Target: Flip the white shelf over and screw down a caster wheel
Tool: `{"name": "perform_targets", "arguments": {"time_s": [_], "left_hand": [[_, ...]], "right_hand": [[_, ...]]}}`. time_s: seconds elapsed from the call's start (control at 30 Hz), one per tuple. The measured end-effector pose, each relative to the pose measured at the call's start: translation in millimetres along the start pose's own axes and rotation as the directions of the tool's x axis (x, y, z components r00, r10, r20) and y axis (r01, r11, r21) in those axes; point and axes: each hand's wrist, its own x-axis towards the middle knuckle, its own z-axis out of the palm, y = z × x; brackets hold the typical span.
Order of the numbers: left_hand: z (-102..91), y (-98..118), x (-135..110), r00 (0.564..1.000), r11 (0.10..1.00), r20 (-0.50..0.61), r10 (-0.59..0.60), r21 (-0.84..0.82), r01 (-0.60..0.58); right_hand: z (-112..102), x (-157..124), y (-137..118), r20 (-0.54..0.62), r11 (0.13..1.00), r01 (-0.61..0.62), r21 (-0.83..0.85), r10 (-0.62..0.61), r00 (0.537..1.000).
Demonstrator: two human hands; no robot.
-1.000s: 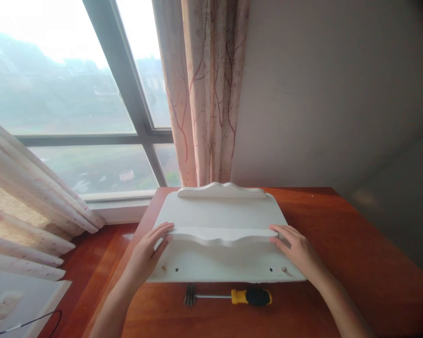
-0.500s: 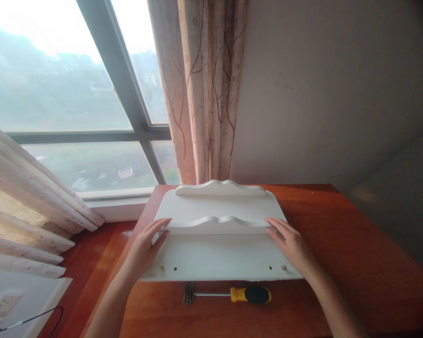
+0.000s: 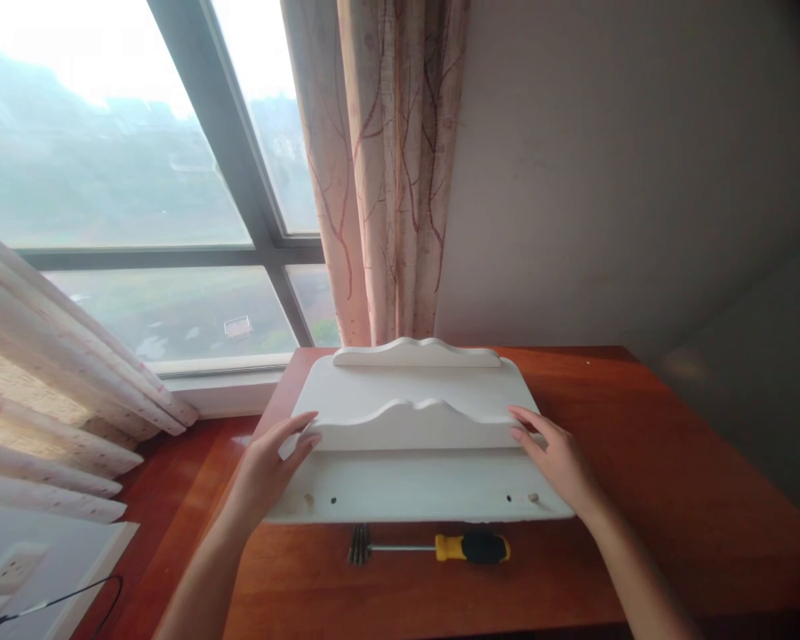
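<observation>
A white wooden strip with a wavy top edge (image 3: 413, 428) is pinched at its two ends, standing on edge over a white board (image 3: 413, 484). My left hand (image 3: 273, 462) grips its left end, thumb in front and fingers behind. At the right end, my right hand (image 3: 556, 453) holds it the same way. The board lies flat, with a dark hole and a small peg near each front corner. Another wavy white strip (image 3: 417, 354) stands along the board's far edge.
A screwdriver with a yellow and black handle (image 3: 473, 548) lies in front of the board, its tip by several screws (image 3: 358, 544). All rest on a reddish-brown wooden table (image 3: 640, 498). Curtains (image 3: 393, 178) and a window are behind; a power socket (image 3: 13, 569) is lower left.
The held wavy strip has been raised and tilted, so more of its front face shows. Both hands have moved slightly with it. The board and screwdriver appear a little higher in view.
</observation>
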Motion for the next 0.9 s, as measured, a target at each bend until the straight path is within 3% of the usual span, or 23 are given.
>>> {"name": "perform_targets", "arguments": {"time_s": [0.13, 0.33, 0.9], "left_hand": [[-7.6, 12, -7, 0.999, 0.997, 0.005, -0.038, -0.061, 0.039], [-12.4, 30, -12, 0.999, 0.999, 0.04, -0.032, -0.012, 0.032], [-20.3, 39, -33, 0.99, 0.999, 0.138, -0.038, 0.04, 0.033]], "right_hand": [[-7, -6, 1, 0.01, 0.998, -0.064, 0.026, 0.064, 0.998], [-13, -11, 3, 0.053, 0.989, -0.135, 0.063, 0.131, 0.99], [-22, -32, -9, 0.137, 0.98, -0.183, 0.073, 0.172, 0.976]]}}
